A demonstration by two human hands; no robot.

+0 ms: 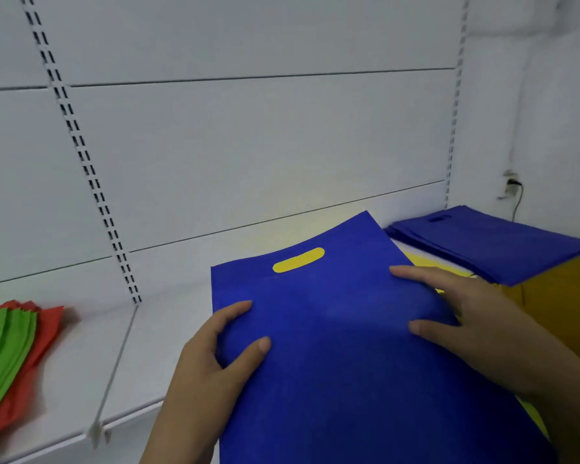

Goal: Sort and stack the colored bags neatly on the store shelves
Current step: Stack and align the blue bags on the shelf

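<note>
The blue bag sits near centre, held between both hands above a layer of yellow bags whose colour shows through its handle slot. Its long axis runs from the near edge up toward the back wall, handle end far. The left hand pinches the bag's left edge, thumb on top and fingers curled under. The right hand lies on the right edge with its fingers fairly straight across the fabric; I cannot tell whether the thumb tucks under.

The blue stack lies far right, just beyond the right hand, so that hand is the nearer one and the bag would need to travel right and slightly away. Nothing stands between them except the yellow bags and a mustard-coloured surface at the right edge. Well apart, on the shelf at far left, green bags rest on red bags.
</note>
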